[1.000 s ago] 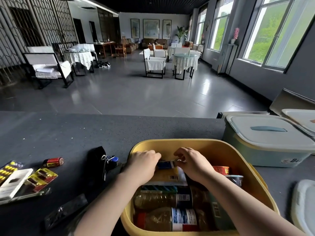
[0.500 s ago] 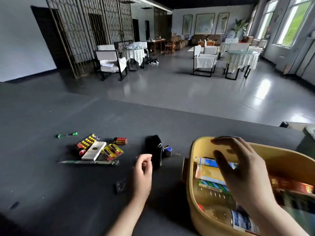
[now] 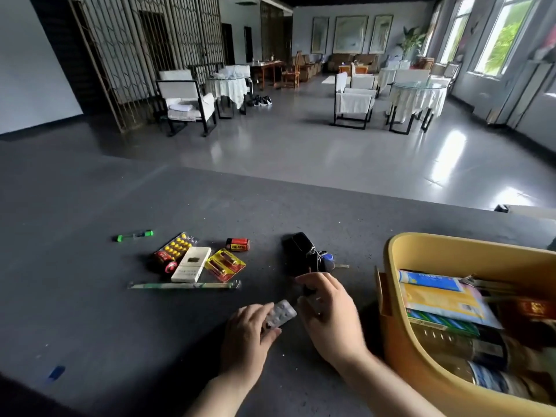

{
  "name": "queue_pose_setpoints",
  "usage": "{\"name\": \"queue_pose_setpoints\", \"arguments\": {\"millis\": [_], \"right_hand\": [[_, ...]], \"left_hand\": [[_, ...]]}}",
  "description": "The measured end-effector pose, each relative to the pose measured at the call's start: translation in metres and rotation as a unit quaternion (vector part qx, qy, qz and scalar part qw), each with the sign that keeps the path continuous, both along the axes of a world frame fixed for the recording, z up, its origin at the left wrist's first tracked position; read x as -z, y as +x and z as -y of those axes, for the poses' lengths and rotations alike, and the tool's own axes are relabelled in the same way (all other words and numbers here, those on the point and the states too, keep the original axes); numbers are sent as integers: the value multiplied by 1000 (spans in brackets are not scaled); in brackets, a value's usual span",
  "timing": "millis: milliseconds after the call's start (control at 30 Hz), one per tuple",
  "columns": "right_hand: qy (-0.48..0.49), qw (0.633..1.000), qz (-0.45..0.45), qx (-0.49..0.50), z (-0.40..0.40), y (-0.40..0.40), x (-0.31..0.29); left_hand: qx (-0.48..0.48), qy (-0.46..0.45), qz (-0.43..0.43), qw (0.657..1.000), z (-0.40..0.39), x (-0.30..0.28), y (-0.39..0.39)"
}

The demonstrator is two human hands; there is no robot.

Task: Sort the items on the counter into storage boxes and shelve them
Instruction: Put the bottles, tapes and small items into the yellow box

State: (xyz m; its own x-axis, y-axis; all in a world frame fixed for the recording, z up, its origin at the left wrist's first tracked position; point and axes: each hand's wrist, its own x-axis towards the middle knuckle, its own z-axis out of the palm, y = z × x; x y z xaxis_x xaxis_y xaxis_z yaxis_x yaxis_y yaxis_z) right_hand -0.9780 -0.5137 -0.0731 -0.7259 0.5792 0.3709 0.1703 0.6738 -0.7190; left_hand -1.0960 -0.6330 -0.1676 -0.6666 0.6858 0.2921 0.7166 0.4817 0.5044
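My left hand (image 3: pixel 249 335) pinches a silver blister pack (image 3: pixel 281 314) just above the dark counter (image 3: pixel 90 311). My right hand (image 3: pixel 328 317) hovers right beside it, fingers curled toward the pack's far end and a small dark thing; whether it holds anything is unclear. To the right stands the yellow storage box (image 3: pixel 391 266), holding packets, a green carton and bottles. A black key pouch (image 3: pixel 301 249) with keys lies just beyond my right hand.
Left of the hands lie a red battery (image 3: pixel 237 244), a yellow battery pack (image 3: pixel 225 264), a white box (image 3: pixel 191 264), yellow pills (image 3: pixel 176 246), wrapped chopsticks (image 3: pixel 183 285) and a green-capped tube (image 3: pixel 135 235). A blue scrap (image 3: pixel 56 372) is near the front left.
Both hands left the yellow box. My left hand picked the blister pack up off the counter, and my right hand came down left of the box beside it. The view turned left.
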Motion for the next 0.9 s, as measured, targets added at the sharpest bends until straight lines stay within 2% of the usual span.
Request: {"name": "queue_pose_setpoints", "arguments": {"millis": [67, 167, 233, 400, 500, 567, 700, 800, 900], "right_hand": [[-10, 998, 12, 56, -9, -20, 20], [5, 990, 43, 136, -26, -50, 35], [5, 982, 73, 177, -38, -70, 39], [-7, 940, 265, 214, -71, -116, 46], [9, 923, 332, 196, -81, -127, 60], [81, 916, 340, 198, -83, -126, 72], [202, 906, 325, 181, -81, -117, 79], [232, 911, 294, 171, -71, -107, 80], [201, 928, 268, 163, -59, -91, 80]], "left_hand": [[1, 13, 2, 1000, 3, -1, -13], [-21, 62, 52, 996, -2, -6, -33], [-14, 59, 63, 996, -9, -8, -45], [-11, -5, 5, 1000, -18, -2, -59], [-13, -33, -17, 999, -19, 2, -58], [-14, -46, -29, 998, -21, 1, -58], [-13, -10, -93, 996, -22, 9, -59], [-8, 2, -100, 995, -20, 10, -60], [-6, 3, -69, 998, -18, 4, -59]]}}
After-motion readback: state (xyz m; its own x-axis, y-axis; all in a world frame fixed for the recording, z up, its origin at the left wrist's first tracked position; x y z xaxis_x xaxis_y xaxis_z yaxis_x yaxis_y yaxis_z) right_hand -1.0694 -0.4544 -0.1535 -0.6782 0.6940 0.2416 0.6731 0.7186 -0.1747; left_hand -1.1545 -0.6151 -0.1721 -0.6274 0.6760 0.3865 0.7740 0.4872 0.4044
